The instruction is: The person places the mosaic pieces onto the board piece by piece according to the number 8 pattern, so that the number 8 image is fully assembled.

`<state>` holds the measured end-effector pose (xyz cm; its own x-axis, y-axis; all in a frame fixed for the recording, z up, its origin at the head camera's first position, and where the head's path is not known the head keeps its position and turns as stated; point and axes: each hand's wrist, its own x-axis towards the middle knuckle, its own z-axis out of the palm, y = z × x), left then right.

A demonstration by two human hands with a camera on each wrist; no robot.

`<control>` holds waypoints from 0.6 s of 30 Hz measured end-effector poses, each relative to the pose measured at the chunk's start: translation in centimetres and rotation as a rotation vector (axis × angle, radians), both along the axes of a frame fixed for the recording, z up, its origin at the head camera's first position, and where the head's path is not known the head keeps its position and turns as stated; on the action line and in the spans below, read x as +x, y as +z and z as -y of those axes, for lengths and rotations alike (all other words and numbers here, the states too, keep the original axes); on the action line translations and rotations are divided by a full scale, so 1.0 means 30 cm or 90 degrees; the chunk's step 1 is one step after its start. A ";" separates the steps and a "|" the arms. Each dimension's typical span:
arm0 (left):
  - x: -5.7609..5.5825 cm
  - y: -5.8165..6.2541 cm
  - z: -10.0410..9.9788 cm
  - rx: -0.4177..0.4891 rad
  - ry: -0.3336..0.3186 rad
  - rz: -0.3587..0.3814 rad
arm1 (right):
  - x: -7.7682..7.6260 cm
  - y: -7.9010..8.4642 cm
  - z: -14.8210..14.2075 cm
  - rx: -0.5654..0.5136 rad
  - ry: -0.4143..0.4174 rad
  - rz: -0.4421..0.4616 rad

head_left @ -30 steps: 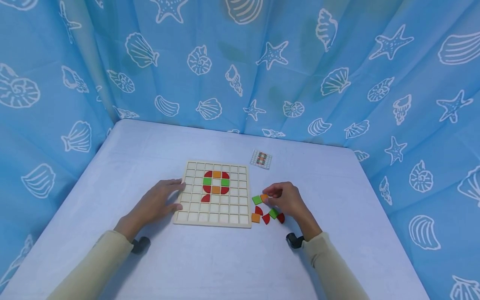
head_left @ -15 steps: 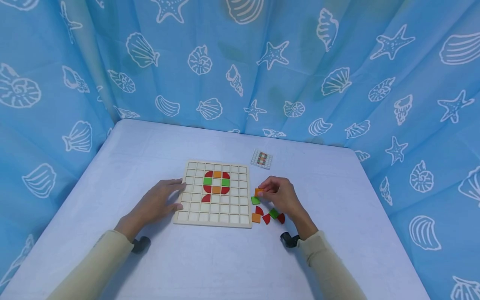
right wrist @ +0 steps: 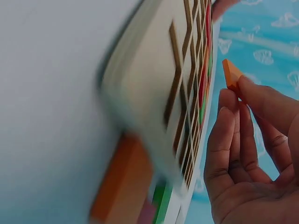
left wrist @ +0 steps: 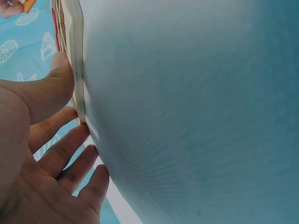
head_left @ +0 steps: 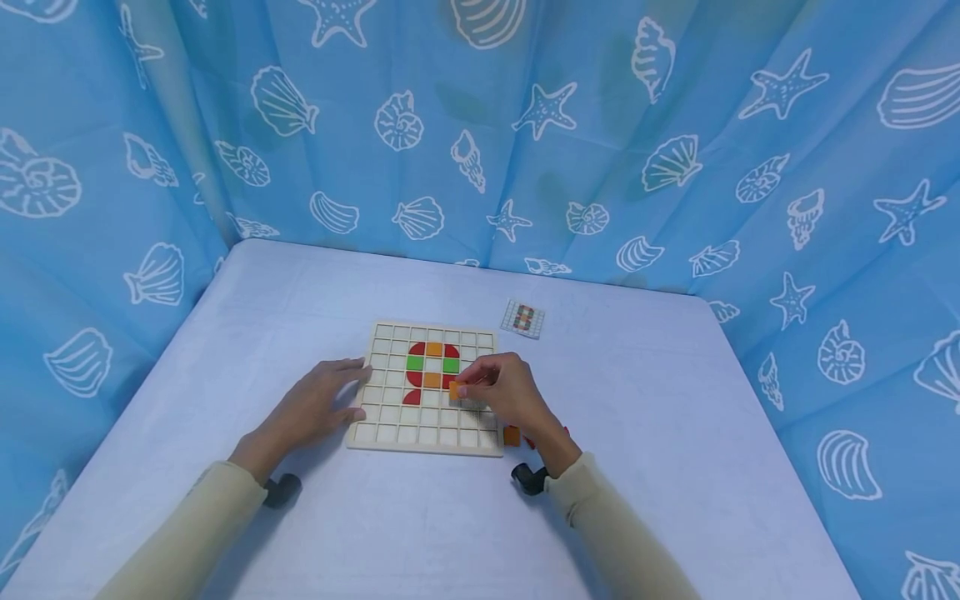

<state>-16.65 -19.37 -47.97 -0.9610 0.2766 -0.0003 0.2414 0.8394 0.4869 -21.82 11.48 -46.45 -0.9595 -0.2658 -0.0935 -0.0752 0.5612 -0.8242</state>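
A square wooden grid board (head_left: 423, 451) lies on the table. In its upper middle, red rounded corner tiles, orange squares (head_left: 433, 348) and green squares (head_left: 451, 365) form a ring; a red quarter-round tile (head_left: 412, 397) sits below. My left hand (head_left: 307, 408) rests at the board's left edge, fingers extended, thumb (left wrist: 60, 79) against the rim. My right hand (head_left: 513, 398) pinches an orange square tile (right wrist: 231, 75) between thumb and fingertips over the board, just below the ring's lower right corner. The tile is held up off the grid, tilted in the right wrist view.
Beside the board's lower right corner lies an orange tile (head_left: 512, 436), with red pieces (head_left: 530, 442) partly hidden by my right wrist. A green tile (right wrist: 161, 203) shows there in the right wrist view. A small pattern card (head_left: 523, 319) lies behind the board's right corner. A blue shell-print curtain (head_left: 480, 125) surrounds the table.
My right hand has picked up the orange square from the loose tiles and carried it left over the board. The nearby green tile shifted slightly. My left hand has stayed put.
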 end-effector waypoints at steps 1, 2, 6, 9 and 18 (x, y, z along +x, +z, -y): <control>0.000 0.001 0.000 0.001 0.000 0.001 | 0.002 -0.001 0.015 0.002 0.007 -0.001; 0.000 0.000 0.000 0.001 0.000 0.001 | 0.003 -0.001 0.030 0.004 0.013 -0.001; 0.001 -0.001 0.002 0.004 -0.002 -0.002 | 0.005 -0.004 0.077 0.027 0.028 -0.001; 0.001 0.000 0.002 0.004 -0.002 -0.003 | 0.004 -0.006 0.104 0.051 0.036 -0.005; 0.003 0.006 0.005 0.011 -0.006 -0.002 | 0.004 -0.014 0.163 0.113 0.025 -0.013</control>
<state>-16.54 -19.52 -47.81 -0.9585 0.2849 0.0076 0.2503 0.8287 0.5006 -21.68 6.59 -46.87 -0.9511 -0.2838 -0.1222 -0.1159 0.6943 -0.7103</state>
